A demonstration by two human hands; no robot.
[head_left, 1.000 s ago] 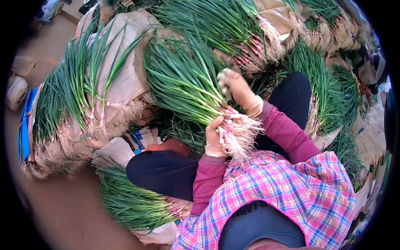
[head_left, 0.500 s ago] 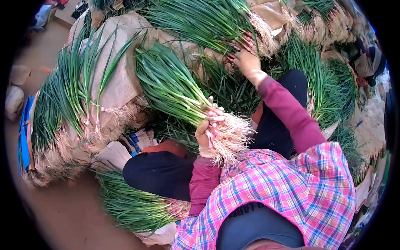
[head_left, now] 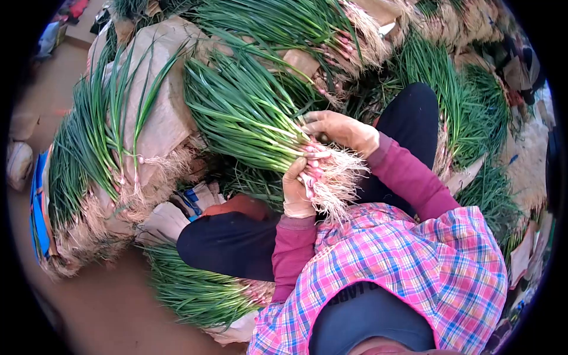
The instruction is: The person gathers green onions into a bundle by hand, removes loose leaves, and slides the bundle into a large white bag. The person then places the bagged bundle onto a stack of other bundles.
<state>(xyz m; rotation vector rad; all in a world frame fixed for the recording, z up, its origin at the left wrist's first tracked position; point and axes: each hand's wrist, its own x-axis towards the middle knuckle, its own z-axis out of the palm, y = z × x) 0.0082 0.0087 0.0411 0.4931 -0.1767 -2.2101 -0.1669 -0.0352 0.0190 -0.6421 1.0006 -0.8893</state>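
A thick bunch of green onions (head_left: 254, 127) with pinkish bulbs and pale roots lies across the middle, its leaves toward the upper left. My left hand (head_left: 297, 188), in a pale glove, is wrapped round the bunch just at the bulbs. My right hand (head_left: 343, 130), also gloved, is at the upper side of the same bunch, its fingers touching the stems above the bulbs; what its fingertips hold is too small to make out. Beyond it, a larger pile of green onions (head_left: 284, 26) has its roots toward the right.
Sacking (head_left: 168, 89) at the left carries more onions (head_left: 89, 136) with roots hanging down. Another bunch (head_left: 195, 290) lies below my bent leg (head_left: 228, 245). More greens (head_left: 435, 89) stand at the right. Brown floor (head_left: 112, 307) shows at lower left.
My right hand has come down and left from the upper pile to the bunch in my left hand. The bunch's leaves have shifted slightly up and left.
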